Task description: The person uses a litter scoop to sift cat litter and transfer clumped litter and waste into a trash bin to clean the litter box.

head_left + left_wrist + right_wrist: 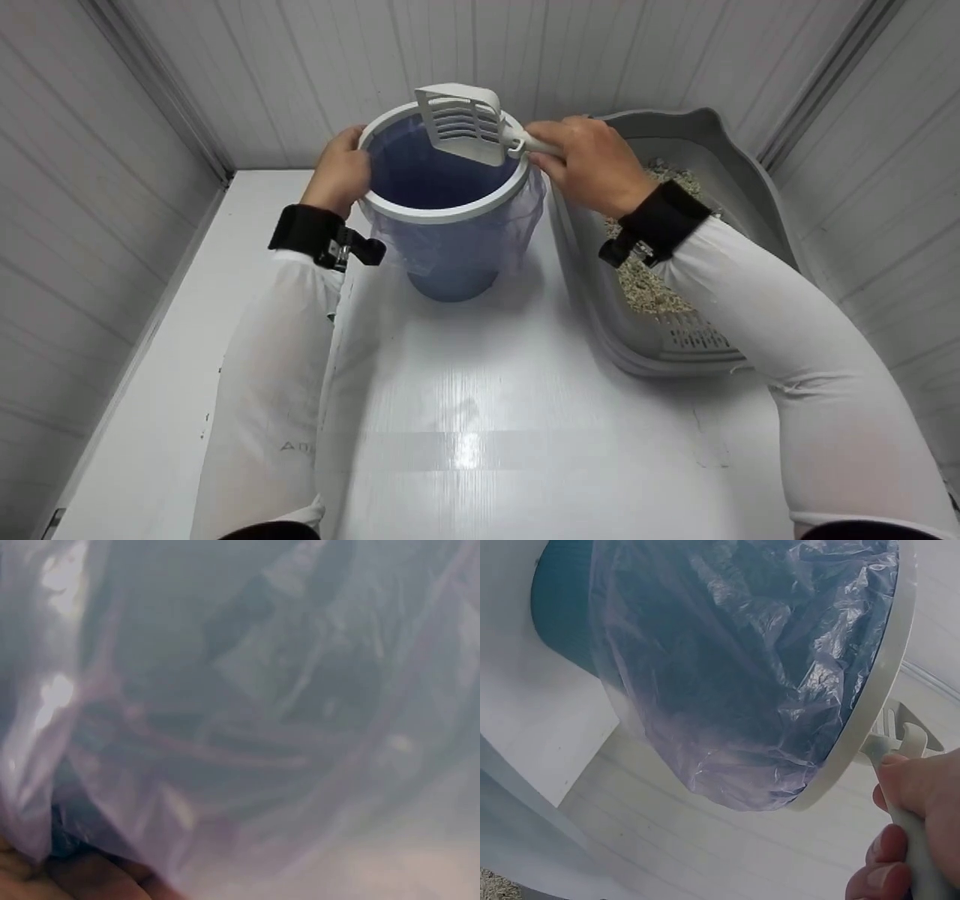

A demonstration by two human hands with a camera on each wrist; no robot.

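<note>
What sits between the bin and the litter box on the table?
Nothing: in the head view a bare strip of table separates the bin from the litter box.

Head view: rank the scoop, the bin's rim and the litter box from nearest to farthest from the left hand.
1. Bin's rim: gripped by the left hand, on its left side.
2. Scoop: over the bin's far rim, held by the right hand.
3. Litter box: far right.

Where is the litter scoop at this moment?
In the head view the litter scoop is held by the right hand over the far rim of the bin, left of the litter box.
</note>
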